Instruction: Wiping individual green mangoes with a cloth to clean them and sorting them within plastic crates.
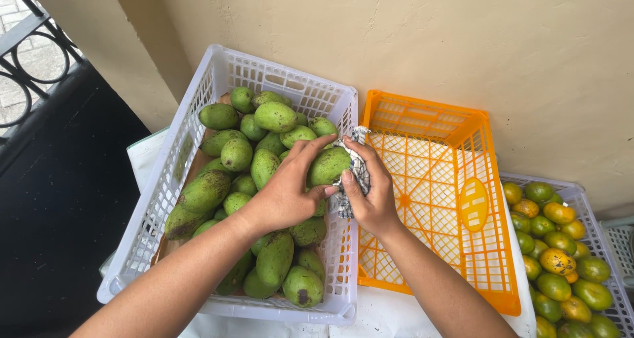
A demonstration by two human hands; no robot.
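Observation:
My left hand (290, 192) grips a green mango (330, 165) above the right side of a white plastic crate (198, 107) filled with several green mangoes (264, 166). My right hand (373, 192) presses a patterned black-and-white cloth (356, 169) against that mango's right side. Both hands meet over the crate's right wall. An orange plastic crate (489, 199), with nothing inside it, stands directly to the right of the white one.
A second white crate (588, 199) at the far right holds several green and orange citrus fruits (558, 259). A beige wall (409, 40) runs behind the crates. A dark floor and black metal railing (33, 54) lie to the left. White sheeting (383, 315) is under the crates.

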